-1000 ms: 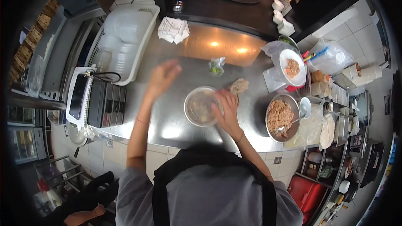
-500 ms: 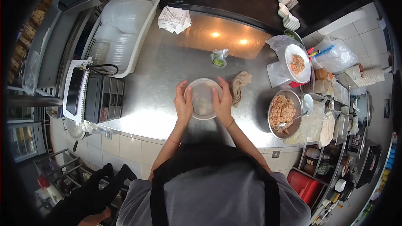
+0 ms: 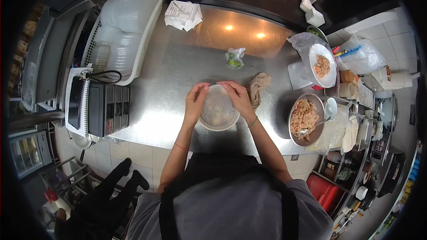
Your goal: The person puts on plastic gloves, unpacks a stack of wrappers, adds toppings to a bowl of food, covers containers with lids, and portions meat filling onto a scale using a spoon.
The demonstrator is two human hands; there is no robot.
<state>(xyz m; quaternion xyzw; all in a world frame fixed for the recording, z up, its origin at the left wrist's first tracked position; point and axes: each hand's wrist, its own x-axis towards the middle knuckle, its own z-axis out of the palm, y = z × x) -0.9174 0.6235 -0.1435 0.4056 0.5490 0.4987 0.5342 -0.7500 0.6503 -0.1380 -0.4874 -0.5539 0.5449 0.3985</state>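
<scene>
A round translucent container with a clear lid (image 3: 218, 110) stands on the steel counter in front of me. My left hand (image 3: 195, 102) curves round its upper left edge, fingers bent and pressed at the rim. At the upper right edge of the same container is my right hand (image 3: 236, 99), its fingers bent on the rim too. The two sets of fingertips nearly meet at the far side. Pale contents show faintly through the lid. A beige cloth (image 3: 258, 90) lies crumpled just right of my right hand. Beyond them sits a small plastic bag with something green (image 3: 234, 58).
A steel bowl of minced meat (image 3: 306, 120) and a scale with a plate of meat (image 3: 322, 66) are on the right. White basket (image 3: 144, 58) of clear lids, back left; black drawer unit (image 3: 109, 109), left; papers (image 3: 183, 15), back. Another person's legs (image 3: 120, 184) show lower left.
Both hands have slid from the container's sides to its far edge, and their fingertips have come closer together. The other person's legs have shifted slightly.
</scene>
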